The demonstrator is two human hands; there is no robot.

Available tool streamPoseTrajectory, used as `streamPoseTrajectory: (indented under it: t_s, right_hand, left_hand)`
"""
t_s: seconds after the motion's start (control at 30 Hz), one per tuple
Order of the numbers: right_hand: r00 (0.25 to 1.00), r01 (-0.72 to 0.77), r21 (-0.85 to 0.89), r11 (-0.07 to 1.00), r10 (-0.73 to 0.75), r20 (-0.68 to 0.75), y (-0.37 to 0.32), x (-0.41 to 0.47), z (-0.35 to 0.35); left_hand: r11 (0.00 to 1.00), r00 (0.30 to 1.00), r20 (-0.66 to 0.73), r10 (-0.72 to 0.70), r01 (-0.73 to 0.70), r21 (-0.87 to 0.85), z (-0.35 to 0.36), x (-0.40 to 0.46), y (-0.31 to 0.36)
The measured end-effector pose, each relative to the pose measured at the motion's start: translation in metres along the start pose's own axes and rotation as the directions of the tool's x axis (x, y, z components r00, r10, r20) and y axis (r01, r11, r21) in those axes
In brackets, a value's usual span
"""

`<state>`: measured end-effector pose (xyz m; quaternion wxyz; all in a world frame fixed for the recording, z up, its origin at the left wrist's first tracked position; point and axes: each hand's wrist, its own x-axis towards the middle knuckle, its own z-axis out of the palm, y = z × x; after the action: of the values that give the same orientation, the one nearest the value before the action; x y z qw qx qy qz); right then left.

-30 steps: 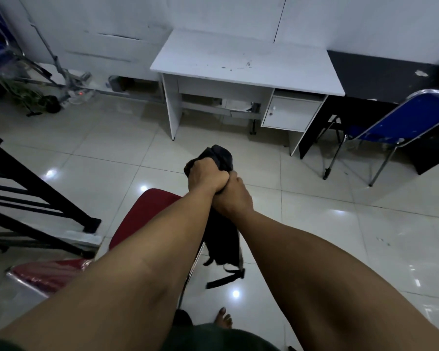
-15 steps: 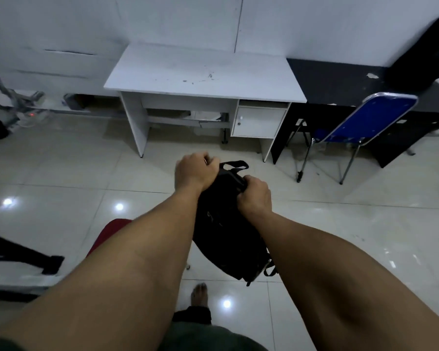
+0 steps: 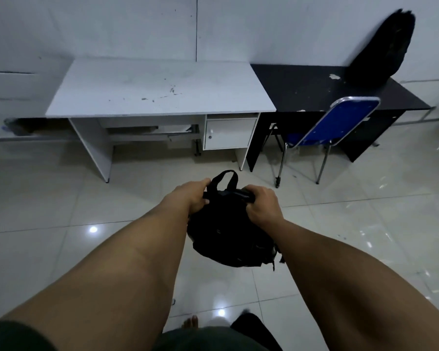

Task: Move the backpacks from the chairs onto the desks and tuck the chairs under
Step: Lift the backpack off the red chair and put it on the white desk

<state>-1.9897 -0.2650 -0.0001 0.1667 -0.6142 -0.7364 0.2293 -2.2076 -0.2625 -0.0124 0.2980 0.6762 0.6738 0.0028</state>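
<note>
Left hand (image 3: pixel 192 197) and right hand (image 3: pixel 262 206) both grip the top edge of the black backpack (image 3: pixel 228 231), held in the air above the tiled floor (image 3: pixel 61 198) (carry loop upright between them). White desk (image 3: pixel 160 89) ahead; blue chair (image 3: pixel 337 122) at the black desk (image 3: pixel 302 84).

- Dim, bluish indoor light; overhead lamps glare as spots on the glossy floor (image 3: pixel 61 198).
- Wide-angle bending and soft blur at the edges.
</note>
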Motion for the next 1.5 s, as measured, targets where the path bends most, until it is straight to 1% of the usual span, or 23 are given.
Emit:
streamPoseTrajectory:
  t_s: [0.07, 0.1, 0.23, 0.3, 0.37, 0.43, 0.53, 0.7, 0.8, 0.9, 1.03, 1.13, 1.2, 1.33, 1.5]
  right_hand:
    - [1.0, 0.007, -0.001, 1.0, -0.007, -0.015, 0.007, 0.02, -0.005]
    - [1.0, 0.009, -0.001, 1.0, -0.009, -0.015, 0.012, 0.034, -0.008]
    - [1.0, 0.014, 0.033, 0.999, -0.013, -0.014, 0.038, 0.087, -0.022]
    - [1.0, 0.02, 0.03, 0.999, -0.019, -0.018, 0.05, 0.115, -0.028]
    - [0.999, 0.036, 0.013, 0.999, -0.036, -0.001, 0.063, 0.147, -0.035]
    - [0.999, 0.05, 0.012, 0.999, -0.05, 0.005, 0.068, 0.177, -0.045]
    - [0.995, 0.092, 0.015, 0.996, -0.092, 0.03, 0.07, 0.224, -0.063]
    - [0.98, 0.192, 0.041, 0.981, -0.194, 0.051, 0.059, 0.292, -0.094]
    - [0.975, 0.218, 0.052, 0.975, -0.22, 0.036, 0.049, 0.333, -0.109]
    - [0.976, 0.216, 0.047, 0.975, -0.217, 0.0, 0.038, 0.369, -0.125]
    - [0.971, 0.23, 0.041, 0.972, -0.227, -0.077, 0.021, 0.423, -0.149]
    - [0.966, 0.23, 0.056, 0.972, -0.221, -0.134, 0.009, 0.466, -0.165]
    - [0.962, 0.233, 0.046, 0.971, -0.223, -0.157, 0.0, 0.494, -0.175]
    - [0.951, 0.247, 0.027, 0.969, -0.237, -0.197, -0.022, 0.544, -0.188]
    - [0.946, 0.24, 0.003, 0.971, -0.233, -0.226, -0.04, 0.598, -0.205]
  left_hand:
    - [1.0, 1.0, -0.002, 0.014, -0.014, -0.019, -0.004, 0.018, 0.005]
    - [1.0, 0.999, -0.034, 0.014, -0.014, -0.004, -0.006, 0.03, 0.009]
    - [0.996, 0.97, -0.24, 0.035, -0.013, 0.093, -0.015, 0.074, 0.03]
    - [0.988, 0.95, -0.308, 0.051, -0.002, 0.157, -0.021, 0.096, 0.043]
    - [0.983, 0.926, -0.377, 0.024, 0.046, 0.177, -0.028, 0.12, 0.059]
    - [0.983, 0.889, -0.456, -0.031, 0.11, 0.149, -0.037, 0.14, 0.075]
    - [0.977, 0.814, -0.565, -0.136, 0.204, 0.058, -0.05, 0.171, 0.096]
    - [0.961, 0.711, -0.671, -0.209, 0.275, -0.009, -0.089, 0.215, 0.111]
    - [0.963, 0.672, -0.709, -0.215, 0.265, -0.042, -0.119, 0.242, 0.116]
    - [0.968, 0.623, -0.763, -0.173, 0.251, -0.014, -0.146, 0.267, 0.119]
    - [0.981, 0.527, -0.842, -0.113, 0.196, -0.008, -0.188, 0.307, 0.123]
    - [0.992, 0.454, -0.885, -0.1, 0.114, -0.054, -0.225, 0.34, 0.124]
    - [0.995, 0.439, -0.895, -0.084, 0.084, -0.052, -0.25, 0.363, 0.123]
    - [0.997, 0.481, -0.876, -0.036, 0.075, 0.0, -0.299, 0.394, 0.113]
    - [0.997, 0.496, -0.868, 0.04, 0.038, 0.067, -0.346, 0.433, 0.106]
